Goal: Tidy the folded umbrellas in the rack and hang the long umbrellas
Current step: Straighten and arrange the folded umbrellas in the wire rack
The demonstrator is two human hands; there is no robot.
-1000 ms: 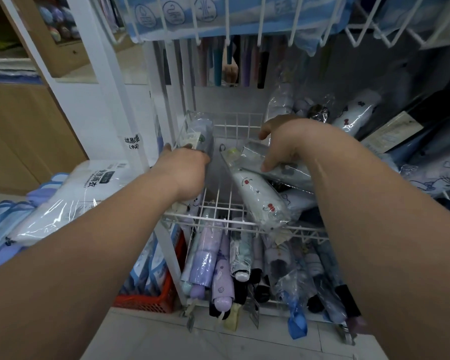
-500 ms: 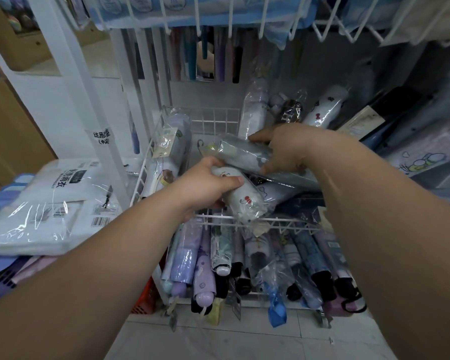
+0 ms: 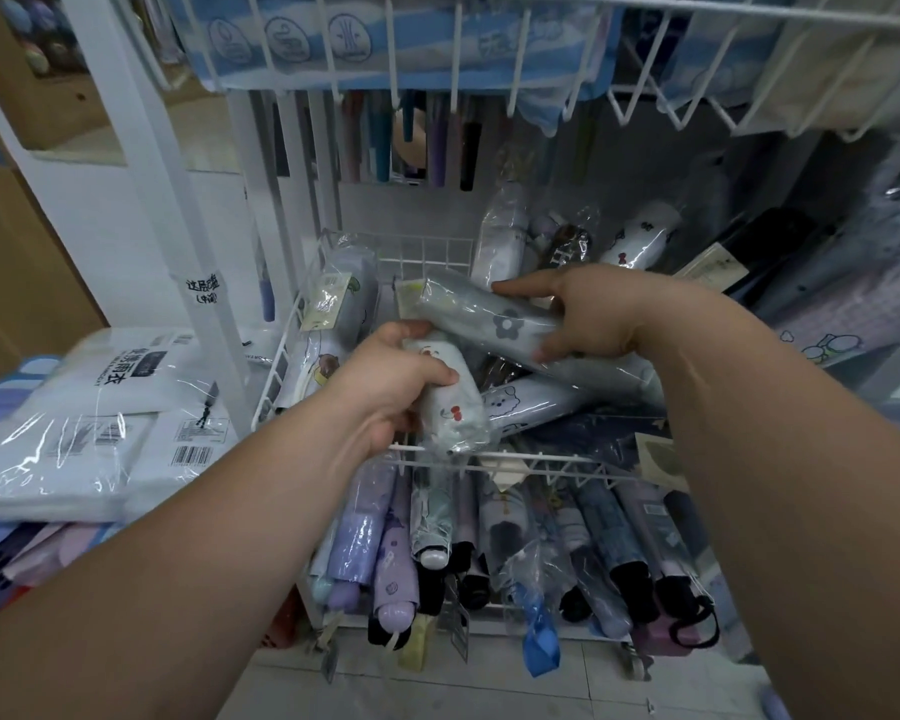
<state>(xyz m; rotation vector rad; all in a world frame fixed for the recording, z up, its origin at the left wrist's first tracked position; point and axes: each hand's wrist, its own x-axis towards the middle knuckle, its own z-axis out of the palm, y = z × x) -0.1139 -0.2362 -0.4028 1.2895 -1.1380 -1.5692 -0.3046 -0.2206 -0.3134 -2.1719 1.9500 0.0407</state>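
A white wire rack basket (image 3: pixel 271 376) holds several folded umbrellas in clear wrap. My left hand (image 3: pixel 385 381) grips a white folded umbrella with cherry prints (image 3: pixel 450 407) near the basket's front rail. My right hand (image 3: pixel 588 319) holds a grey folded umbrella with a flower print (image 3: pixel 484 324), lying crosswise above the pile. A pale umbrella with a paper tag (image 3: pixel 341 298) leans upright at the basket's left side. Long umbrella handles (image 3: pixel 437 142) hang at the back.
A lower shelf (image 3: pixel 489 605) carries a row of folded umbrellas, handles pointing out. Packaged raincoats (image 3: pixel 89 407) lie stacked to the left. A wire basket (image 3: pixel 437 54) overhangs close above. More wrapped umbrellas (image 3: pixel 853 304) fill the right side.
My left hand left the tagged umbrella at the basket's left side and took hold of the cherry-print umbrella. My right hand kept the grey umbrella, shifting slightly.
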